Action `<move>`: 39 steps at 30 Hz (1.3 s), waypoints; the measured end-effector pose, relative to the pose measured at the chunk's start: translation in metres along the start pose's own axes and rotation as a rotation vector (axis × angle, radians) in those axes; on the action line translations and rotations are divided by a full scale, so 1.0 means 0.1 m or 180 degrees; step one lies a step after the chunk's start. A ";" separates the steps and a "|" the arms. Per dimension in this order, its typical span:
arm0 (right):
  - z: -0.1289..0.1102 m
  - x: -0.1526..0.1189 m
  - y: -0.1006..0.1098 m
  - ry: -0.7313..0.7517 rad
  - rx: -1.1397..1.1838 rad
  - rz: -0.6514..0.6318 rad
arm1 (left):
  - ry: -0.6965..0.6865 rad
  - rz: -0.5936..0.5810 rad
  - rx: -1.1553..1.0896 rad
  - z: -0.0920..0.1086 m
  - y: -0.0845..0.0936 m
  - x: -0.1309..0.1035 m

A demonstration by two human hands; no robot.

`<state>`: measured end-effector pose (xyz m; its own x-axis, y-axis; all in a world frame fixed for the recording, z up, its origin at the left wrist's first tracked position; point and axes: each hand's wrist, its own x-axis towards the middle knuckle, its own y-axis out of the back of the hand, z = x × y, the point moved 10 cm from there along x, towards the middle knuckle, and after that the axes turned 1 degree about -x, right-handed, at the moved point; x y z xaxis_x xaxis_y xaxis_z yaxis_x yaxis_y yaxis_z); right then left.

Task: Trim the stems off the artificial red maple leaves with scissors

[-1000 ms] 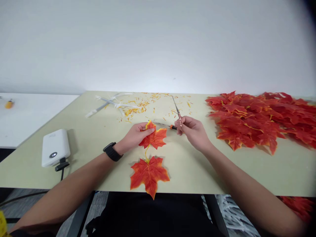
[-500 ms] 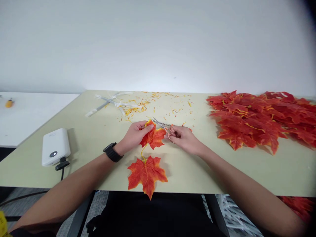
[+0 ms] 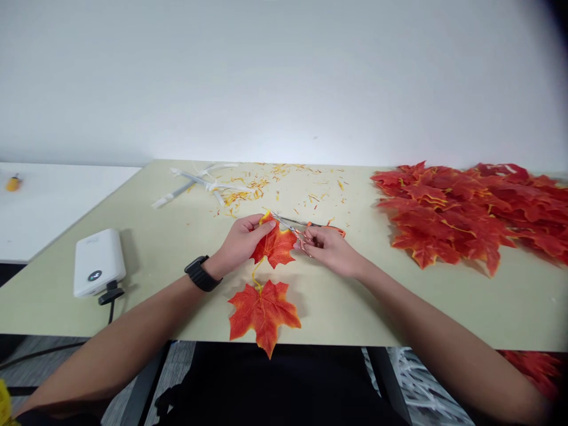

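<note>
My left hand (image 3: 245,239) pinches a red-orange artificial maple leaf (image 3: 276,245) near its upper left edge, thumb on top. Small scissors (image 3: 303,238) with pinkish handles are held in my right hand (image 3: 331,249), their blades lying along the leaf's upper edge. A yellow stem joins this leaf to a second maple leaf (image 3: 265,313), which lies flat below it with one tip past the table's front edge. Behind my right hand lies another pair of scissors (image 3: 339,230) with orange handles, partly hidden by the hand.
Red maple leaves (image 3: 444,219) are heaped at the right. Yellow and orange trimmings (image 3: 242,195) are scattered at the back, beside white plastic strips (image 3: 190,184). A white power bank (image 3: 100,263) with a cable lies at the left. More leaves (image 3: 532,370) show below the table.
The scissor blades have closed together along the leaf's upper edge. Both hands keep almost the same place, and the view has shifted very slightly.
</note>
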<state>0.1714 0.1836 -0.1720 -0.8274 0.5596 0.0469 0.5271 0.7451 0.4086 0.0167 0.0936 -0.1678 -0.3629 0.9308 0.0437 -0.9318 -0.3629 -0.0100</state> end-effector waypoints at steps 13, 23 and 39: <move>-0.01 -0.02 -0.08 -0.0042 0.0163 -0.0205 | 0.0332 -0.0029 -0.0451 -0.01 -0.05 -0.04; 0.01 -0.02 -0.11 -0.0081 0.0290 -0.0342 | 0.0331 -0.0068 -0.0626 -0.07 -0.06 -0.01; 0.00 -0.01 -0.10 -0.0079 0.0225 -0.0318 | 0.0351 -0.0011 -0.0672 -0.09 -0.04 0.00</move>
<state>0.1669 0.1750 -0.1759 -0.8719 0.4894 -0.0138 0.4553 0.8208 0.3449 0.0202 0.0950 -0.1764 -0.3475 0.9354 -0.0651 -0.9095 -0.3531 -0.2193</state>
